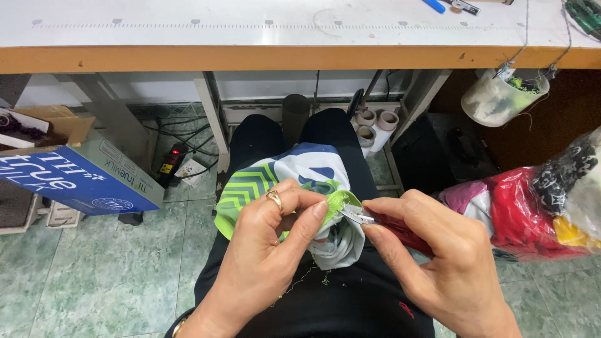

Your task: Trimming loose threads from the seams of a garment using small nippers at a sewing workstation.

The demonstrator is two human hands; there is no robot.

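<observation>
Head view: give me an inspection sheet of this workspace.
Surface: white worktable with an orange wooden edge above the knees; green tiled floor.
Job's things: green, white and blue printed fabric on the lap; red-handled metal thread snips.
Clutter: blue cardboard carton, clear plastic bags of cloth, hanging plastic scrap pot, thread cones.
Grips: left hand pinches the fabric; right hand holds the snips.
Cables: black leads and power strip under the table.
Surroundings: nothing seen beyond table legs.
</observation>
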